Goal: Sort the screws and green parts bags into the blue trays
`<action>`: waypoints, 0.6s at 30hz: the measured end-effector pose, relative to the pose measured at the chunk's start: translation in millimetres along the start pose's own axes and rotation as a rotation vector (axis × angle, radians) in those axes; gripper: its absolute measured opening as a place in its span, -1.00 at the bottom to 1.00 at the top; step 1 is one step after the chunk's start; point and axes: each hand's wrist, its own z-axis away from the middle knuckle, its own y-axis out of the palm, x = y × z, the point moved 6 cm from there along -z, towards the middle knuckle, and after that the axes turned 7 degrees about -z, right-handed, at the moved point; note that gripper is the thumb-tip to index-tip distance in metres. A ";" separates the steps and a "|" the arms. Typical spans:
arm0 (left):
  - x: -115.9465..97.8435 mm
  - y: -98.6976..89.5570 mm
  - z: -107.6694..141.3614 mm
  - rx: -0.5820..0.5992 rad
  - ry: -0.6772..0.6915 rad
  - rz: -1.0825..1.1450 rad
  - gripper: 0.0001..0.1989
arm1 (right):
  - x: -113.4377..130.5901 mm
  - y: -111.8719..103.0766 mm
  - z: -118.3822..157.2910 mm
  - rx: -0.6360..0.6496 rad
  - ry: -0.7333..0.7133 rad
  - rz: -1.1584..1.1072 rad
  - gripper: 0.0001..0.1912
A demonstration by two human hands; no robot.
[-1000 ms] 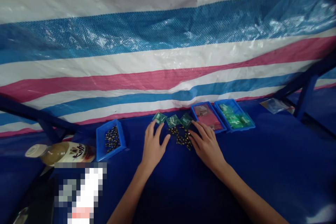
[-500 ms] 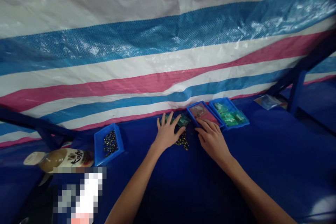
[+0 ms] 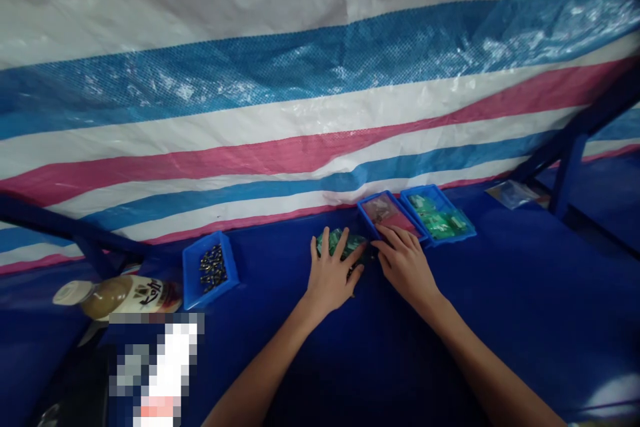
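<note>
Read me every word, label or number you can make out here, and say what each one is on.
Nothing can be quoted for certain. The label on the plastic bottle has large dark lettering, too blurred to read. Any markings on the green circuit boards are too small to read.

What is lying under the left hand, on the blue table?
Under the left hand lie small green circuit boards, showing between and beyond the fingers. A few small dark parts show near the thumb. The palm covers anything else there.

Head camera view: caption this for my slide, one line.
Left hand over green circuit boards, right hand at a blue tray.
</note>
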 end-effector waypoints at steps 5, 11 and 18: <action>8.4 -7.2 16.4 0.014 0.047 0.003 -0.57 | 2.0 1.6 1.6 -0.015 -0.011 0.016 -0.76; 24.7 -11.7 36.0 0.023 0.036 -0.017 -0.57 | 16.8 -1.0 1.6 -0.053 0.004 0.056 -0.73; 37.3 -12.5 45.8 0.043 0.016 0.004 -0.54 | 41.2 0.5 10.0 0.038 0.077 0.170 -0.72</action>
